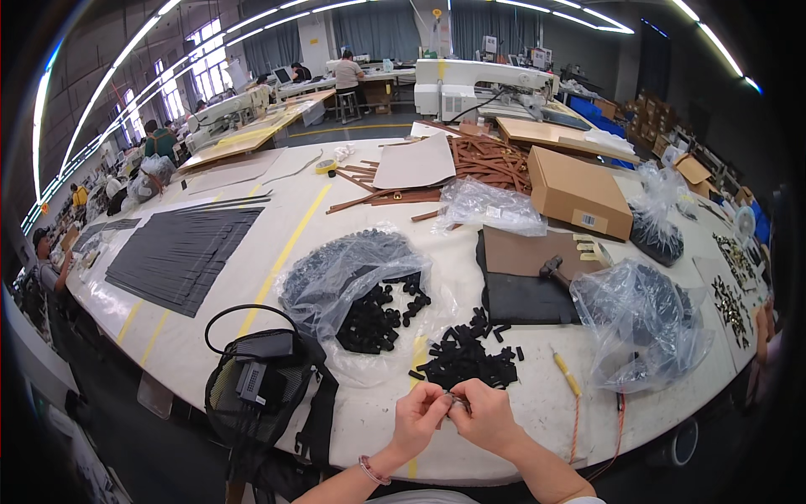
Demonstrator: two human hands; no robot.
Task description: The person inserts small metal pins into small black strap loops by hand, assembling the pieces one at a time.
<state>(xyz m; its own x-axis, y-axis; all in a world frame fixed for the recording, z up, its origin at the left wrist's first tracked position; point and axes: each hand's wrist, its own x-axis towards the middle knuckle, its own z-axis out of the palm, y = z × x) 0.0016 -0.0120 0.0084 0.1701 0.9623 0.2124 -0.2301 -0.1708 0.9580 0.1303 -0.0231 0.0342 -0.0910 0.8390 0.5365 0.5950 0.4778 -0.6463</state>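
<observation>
Close to the table's front edge, my left hand (420,414) and my right hand (485,413) meet, fingertips pinched together. Between them is a small dark piece with a metallic glint (454,401), mostly hidden by the fingers; its kind does not show. Just beyond my hands lies a loose pile of short black pieces (470,354), like small tubes or loops. A clear plastic bag (348,277) behind it, to the left, holds more of these, some spilling from its mouth. Both forearms come up from the lower edge.
A hammer (554,270) rests on a dark mat (525,290). Right of it are another clear bag (642,323) and a yellow-handled tool (567,374) on a cord. A mesh bag (252,391) stands left; black strips (185,252), brown straps (491,164) and a cardboard box (579,195) lie farther off.
</observation>
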